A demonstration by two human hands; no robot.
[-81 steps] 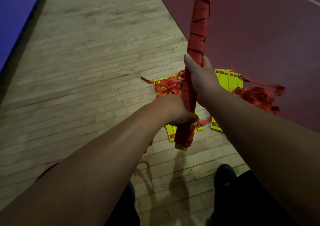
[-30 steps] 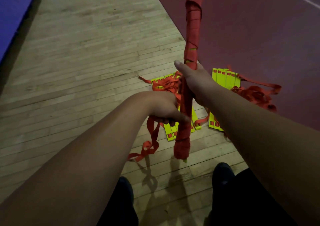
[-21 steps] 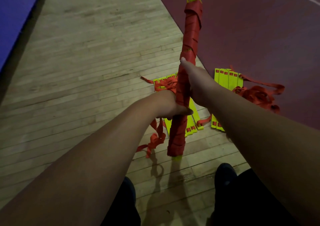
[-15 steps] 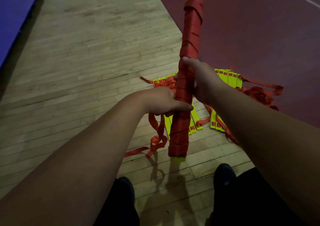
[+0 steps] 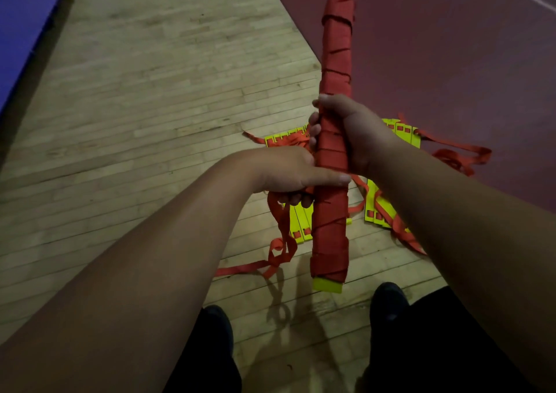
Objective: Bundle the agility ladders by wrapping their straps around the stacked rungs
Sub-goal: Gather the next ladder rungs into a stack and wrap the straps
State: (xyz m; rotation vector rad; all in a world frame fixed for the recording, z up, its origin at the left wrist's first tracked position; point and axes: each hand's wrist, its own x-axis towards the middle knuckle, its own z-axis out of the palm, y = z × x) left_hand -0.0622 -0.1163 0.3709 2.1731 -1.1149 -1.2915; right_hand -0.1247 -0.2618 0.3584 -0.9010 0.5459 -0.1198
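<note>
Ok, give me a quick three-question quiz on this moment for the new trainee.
1. True or false: the right hand grips the wrapped bundle farther up than the left hand.
2. The loose strap trails down from: A) the bundle's top; B) below the left hand; C) the right wrist.
3. What colour is the bundle's bare bottom end?
Key: 1 true; 2 B; 3 yellow.

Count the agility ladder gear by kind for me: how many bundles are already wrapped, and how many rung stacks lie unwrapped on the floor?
Wrapped bundle: 1
Unwrapped rung stacks on the floor, one left, one right: 2
Total: 3
</note>
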